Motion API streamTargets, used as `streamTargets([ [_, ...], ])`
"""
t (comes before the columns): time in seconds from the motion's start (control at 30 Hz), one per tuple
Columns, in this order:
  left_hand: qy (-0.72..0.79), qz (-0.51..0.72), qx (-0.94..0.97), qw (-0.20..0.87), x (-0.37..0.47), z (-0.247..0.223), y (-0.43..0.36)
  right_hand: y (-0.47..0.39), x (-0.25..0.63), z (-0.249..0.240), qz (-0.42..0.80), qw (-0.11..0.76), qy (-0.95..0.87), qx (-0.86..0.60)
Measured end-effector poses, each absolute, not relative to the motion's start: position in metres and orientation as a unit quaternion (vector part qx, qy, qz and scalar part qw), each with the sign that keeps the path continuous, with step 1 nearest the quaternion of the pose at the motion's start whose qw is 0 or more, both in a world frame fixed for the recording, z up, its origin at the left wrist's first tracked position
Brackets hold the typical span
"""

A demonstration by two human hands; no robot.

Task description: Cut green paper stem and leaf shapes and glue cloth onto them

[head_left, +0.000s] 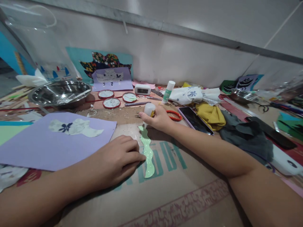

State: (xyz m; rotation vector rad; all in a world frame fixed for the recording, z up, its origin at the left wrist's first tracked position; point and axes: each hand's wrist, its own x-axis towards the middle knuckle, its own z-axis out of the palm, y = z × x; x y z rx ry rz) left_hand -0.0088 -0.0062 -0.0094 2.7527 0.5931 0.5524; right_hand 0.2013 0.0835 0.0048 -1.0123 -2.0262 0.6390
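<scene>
A wavy light green paper strip [148, 151], dotted with shiny wet-looking spots, lies lengthwise on a cardboard sheet [189, 189]. My right hand [159, 118] is wrapped round a small white glue bottle [149, 109], held tip down at the strip's far end. My left hand [123, 157] rests on the cardboard with curled fingers, one fingertip pressing the strip's left edge. To its left is a purple paper sheet [78, 151] bearing a pale fabric cutout [80, 127] with a dark flower.
Behind stand a metal bowl [60, 93], red-rimmed round dishes [111, 103], a digital clock [142, 89] and a glue stick [168, 92]. To the right lie red-handled scissors [174, 115], a phone [196, 120], yellow cloth [210, 116] and dark grey cloth [243, 135].
</scene>
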Motion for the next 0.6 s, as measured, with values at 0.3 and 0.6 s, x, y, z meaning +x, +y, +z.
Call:
streamTargets([
  [0.3, 0.208, 0.189, 0.95, 0.134, -0.009, -0.008, -0.007, 0.087, 0.205, 0.016, 0.287, 0.499, -0.731, -0.368],
  [0.6, 0.217, 0.187, 0.949, 0.135, -0.008, -0.007, -0.009, 0.102, 0.222, 0.064, 0.375, 0.441, -0.756, -0.305],
])
